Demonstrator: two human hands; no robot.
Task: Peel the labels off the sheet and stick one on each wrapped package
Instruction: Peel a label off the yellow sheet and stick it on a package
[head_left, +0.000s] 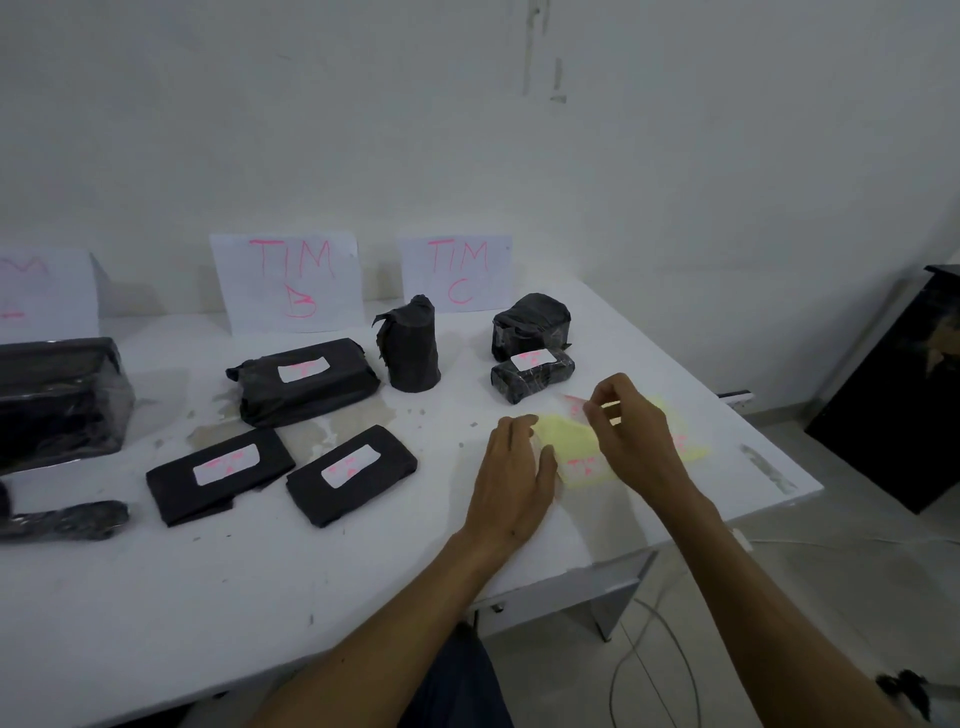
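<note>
A: Left hand (511, 467) flat, fingers straight, pressing the yellow label sheet (571, 441) to the tabletop (260, 597)

B: Right hand (631, 431) over the sheet, fingers pinching a label (575, 405) corner. Pink writing blurred, illegible

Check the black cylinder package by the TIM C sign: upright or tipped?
Upright. The cylinder package stands on end on the table, with no label visible on it.

A white table (260, 597) carries black wrapped packages (306, 382), a yellow label sheet (576, 447) and paper signs (288, 283) propped at its back.
</note>
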